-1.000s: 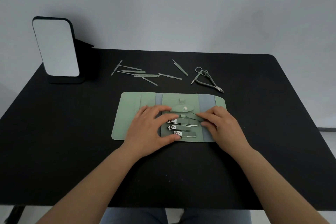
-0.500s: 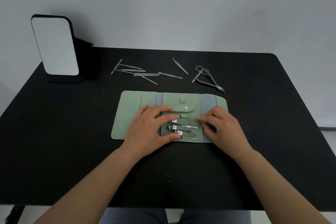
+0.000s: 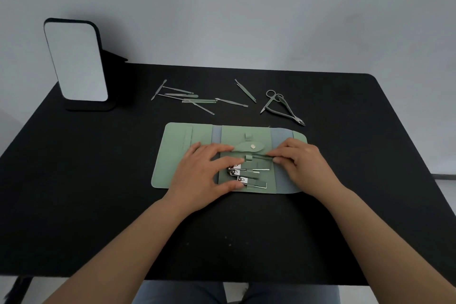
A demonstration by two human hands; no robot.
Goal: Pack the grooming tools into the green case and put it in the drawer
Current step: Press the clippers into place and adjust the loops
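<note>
Thin tool (image 3: 259,156) lying left-right at mid green case (image 3: 177,153), tip entering loop (image 3: 248,157), pinched by right hand (image 3: 303,163). Left hand (image 3: 204,170) flat, pressing case leftward of loop. Remaining loose tools (image 3: 187,99) well beyond.

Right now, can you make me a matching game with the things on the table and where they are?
Things:
1. mirror
2. scissors
3. green case
4. nail clippers

Places:
A. tucked into the case's middle panel
B. lying open under both hands
C. standing at the far left of the table
D. beyond the case, to the right

Pairs: 1-C, 2-D, 3-B, 4-A
</note>
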